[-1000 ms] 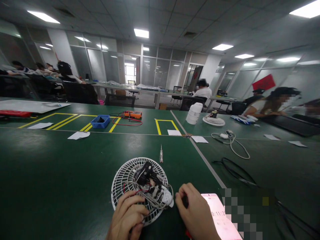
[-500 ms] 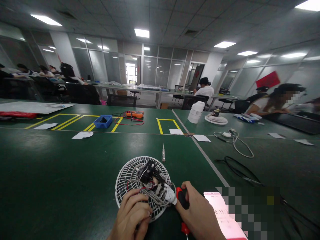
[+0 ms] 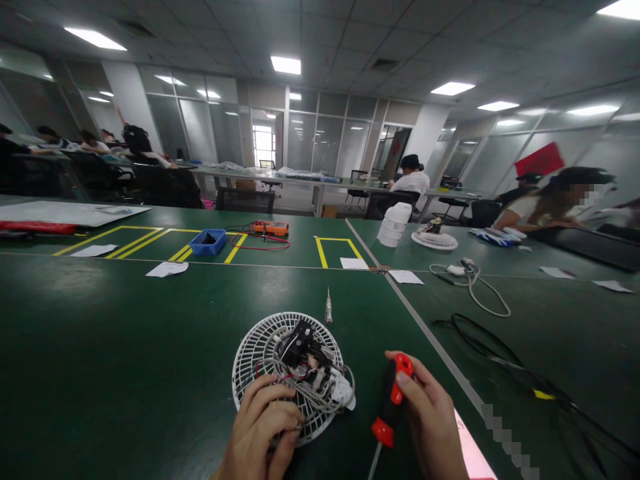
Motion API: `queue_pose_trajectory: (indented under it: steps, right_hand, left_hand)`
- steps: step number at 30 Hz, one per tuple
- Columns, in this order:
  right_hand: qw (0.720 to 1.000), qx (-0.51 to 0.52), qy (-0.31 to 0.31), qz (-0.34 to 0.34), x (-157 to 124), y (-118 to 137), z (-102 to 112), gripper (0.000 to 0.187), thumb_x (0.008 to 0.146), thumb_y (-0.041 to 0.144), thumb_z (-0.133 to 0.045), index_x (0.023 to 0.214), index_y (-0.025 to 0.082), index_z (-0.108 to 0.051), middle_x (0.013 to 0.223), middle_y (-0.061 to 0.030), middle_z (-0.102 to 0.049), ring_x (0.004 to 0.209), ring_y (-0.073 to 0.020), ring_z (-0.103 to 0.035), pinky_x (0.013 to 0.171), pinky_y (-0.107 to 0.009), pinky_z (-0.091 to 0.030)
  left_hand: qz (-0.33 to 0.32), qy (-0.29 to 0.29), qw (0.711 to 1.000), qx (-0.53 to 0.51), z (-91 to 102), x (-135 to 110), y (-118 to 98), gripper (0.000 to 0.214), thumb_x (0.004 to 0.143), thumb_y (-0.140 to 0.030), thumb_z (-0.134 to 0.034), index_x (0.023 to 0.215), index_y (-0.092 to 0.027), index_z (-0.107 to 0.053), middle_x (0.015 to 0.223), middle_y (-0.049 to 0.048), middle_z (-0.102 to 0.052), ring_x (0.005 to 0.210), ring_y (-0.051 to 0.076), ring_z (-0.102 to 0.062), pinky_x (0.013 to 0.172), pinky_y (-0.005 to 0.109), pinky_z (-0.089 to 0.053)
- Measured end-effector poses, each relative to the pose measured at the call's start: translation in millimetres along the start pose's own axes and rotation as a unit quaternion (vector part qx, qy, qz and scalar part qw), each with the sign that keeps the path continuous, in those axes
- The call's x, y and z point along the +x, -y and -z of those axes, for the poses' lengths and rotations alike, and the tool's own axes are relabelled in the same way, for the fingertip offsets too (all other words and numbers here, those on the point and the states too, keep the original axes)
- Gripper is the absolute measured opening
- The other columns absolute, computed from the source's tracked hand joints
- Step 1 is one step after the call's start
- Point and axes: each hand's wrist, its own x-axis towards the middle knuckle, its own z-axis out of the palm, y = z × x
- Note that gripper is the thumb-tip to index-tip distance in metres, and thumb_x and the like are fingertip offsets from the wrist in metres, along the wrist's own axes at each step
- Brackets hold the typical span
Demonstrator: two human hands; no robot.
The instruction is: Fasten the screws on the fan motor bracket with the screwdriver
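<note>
A round white fan grille (image 3: 250, 347) lies on the green table, with a black motor assembly (image 3: 297, 343) and a bundle of grey cable (image 3: 317, 400) on top. My left hand (image 3: 267, 427) grips the near left edge of the grille, its fingers curled over the rim and cable; the fingertips are partly hidden. To the right, apart from the grille, my right hand (image 3: 430, 407) holds a red and black screwdriver (image 3: 393, 400) by the handle, its shaft pointing down toward me. A small clear-handled screwdriver (image 3: 329, 310) lies beyond the grille.
A pink-lit phone (image 3: 470, 450) lies partly behind my right hand. Black cable (image 3: 485, 343) and a grey cord (image 3: 480, 287) lie to the right. Farther back are a blue bin (image 3: 207, 243), an orange multimeter (image 3: 270, 229), white containers (image 3: 394, 227) and another fan grille (image 3: 434, 240). People sit beyond.
My right hand has moved right, away from the grille, and the screwdriver has come up into clearer view with its handle upright. My left hand stays on the grille.
</note>
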Motion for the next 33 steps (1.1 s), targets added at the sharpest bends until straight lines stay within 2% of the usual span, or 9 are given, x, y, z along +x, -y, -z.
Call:
queue_pose_trajectory:
  steps: [5, 8, 11, 18, 27, 33]
  right_hand:
    - [0.975, 0.186, -0.08, -0.096, 0, -5, -7, 0.05, 0.057, 0.058, -0.087, 0.089, 0.021, -0.075, 0.078, -0.0016, -0.063, 0.07, -0.0178, -0.055, 0.057, -0.027, -0.051]
    - [0.956, 0.238, -0.14, -0.101, 0, -7, -10, 0.047, 0.054, 0.054, -0.091, 0.084, 0.022, -0.075, 0.079, -0.0002, -0.063, 0.072, -0.0172, -0.054, 0.056, -0.026, -0.054]
    - [0.947, 0.258, -0.167, -0.09, 1, -4, -10, 0.045, 0.053, 0.049, -0.094, 0.084, 0.021, -0.075, 0.078, 0.0021, -0.061, 0.071, -0.015, -0.053, 0.056, -0.026, -0.056]
    - [0.949, 0.263, -0.159, -0.069, 1, -5, -11, 0.043, 0.054, 0.045, -0.096, 0.079, 0.021, -0.072, 0.079, 0.0016, -0.066, 0.071, -0.015, -0.06, 0.056, -0.025, -0.058]
    - [0.953, 0.257, -0.146, -0.063, -1, -10, -11, 0.042, 0.059, 0.047, -0.094, 0.083, 0.021, -0.072, 0.081, 0.0012, -0.067, 0.07, -0.0154, -0.062, 0.056, -0.026, -0.059]
    - [0.957, 0.251, -0.131, -0.055, -2, -10, -10, 0.039, 0.065, 0.046, -0.092, 0.085, 0.021, -0.071, 0.082, 0.0011, -0.067, 0.071, -0.0156, -0.063, 0.058, -0.027, -0.059]
  left_hand:
    - [0.008, -0.003, 1.0, 0.001, -1.2, -3, 1, 0.016, 0.093, -0.005, -0.047, 0.1, -0.017, -0.056, 0.087, 0.0022, -0.073, 0.104, 0.015, -0.065, 0.113, 0.034, -0.04]
    - [0.013, -0.014, 1.0, 0.001, -2.3, -5, 2, 0.018, 0.092, -0.003, -0.047, 0.102, -0.016, -0.055, 0.088, 0.0026, -0.072, 0.104, 0.015, -0.065, 0.113, 0.035, -0.04]
    - [0.014, -0.015, 1.0, 0.002, -1.2, -3, 0, 0.021, 0.09, -0.001, -0.047, 0.102, -0.016, -0.055, 0.087, 0.0021, -0.072, 0.103, 0.014, -0.065, 0.114, 0.034, -0.04]
    - [0.018, 0.002, 0.999, 0.029, 5.0, 11, -5, 0.023, 0.086, 0.0, -0.049, 0.098, -0.018, -0.056, 0.084, -0.0001, -0.072, 0.097, 0.013, -0.067, 0.111, 0.031, -0.042]
    - [0.016, -0.016, 0.999, 0.034, -2.5, -5, 2, 0.02, 0.087, -0.002, -0.05, 0.098, -0.019, -0.056, 0.083, 0.0011, -0.073, 0.097, 0.015, -0.067, 0.11, 0.034, -0.044]
    - [0.019, -0.014, 0.999, 0.043, -2.2, -5, 3, 0.02, 0.088, -0.006, -0.05, 0.1, -0.021, -0.057, 0.081, 0.0002, -0.072, 0.092, 0.016, -0.07, 0.101, 0.037, -0.052]
